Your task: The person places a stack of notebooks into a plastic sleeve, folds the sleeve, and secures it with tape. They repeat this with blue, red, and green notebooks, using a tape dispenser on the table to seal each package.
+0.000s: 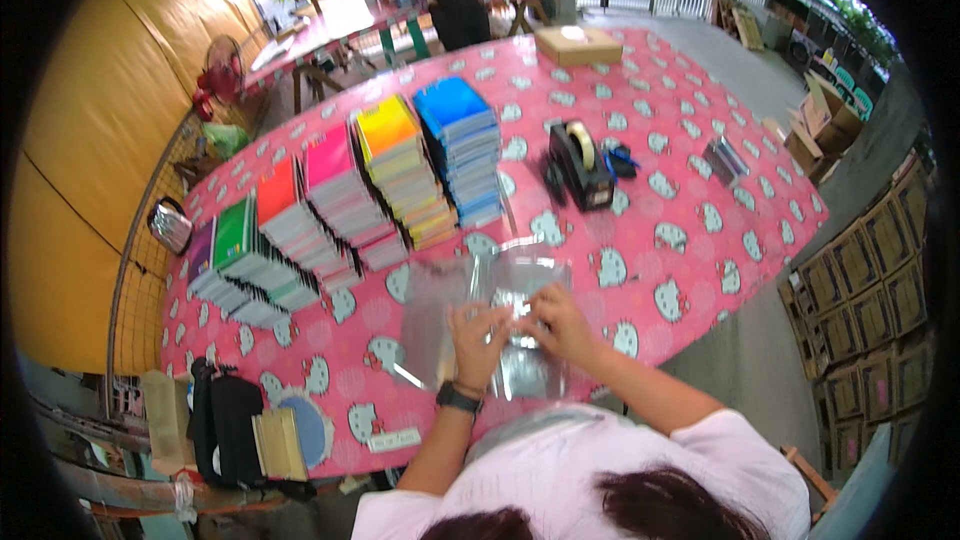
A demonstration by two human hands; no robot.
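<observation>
In front of me on the table lie clear plastic sleeves (432,315), shiny and overlapping. My left hand (479,342), with a dark watch on the wrist, has its fingers bent and closed on the plastic. Close beside it my right hand (562,326) pinches the same plastic, and the fingertips of both hands nearly meet. Glare hides exactly what lies between the fingers. Beyond my hands stand stacks of notebooks, among them a blue stack (462,145), a yellow stack (402,165), a pink stack (345,185), a red stack (295,220) and a green stack (255,255).
A black tape dispenser (583,168) stands right of the blue stack. A cardboard box (578,46) sits at the table's far edge. A black bag (232,420) lies at the near left. Stacked cartons (865,310) line the right side. Another person (450,0) stands beyond the table.
</observation>
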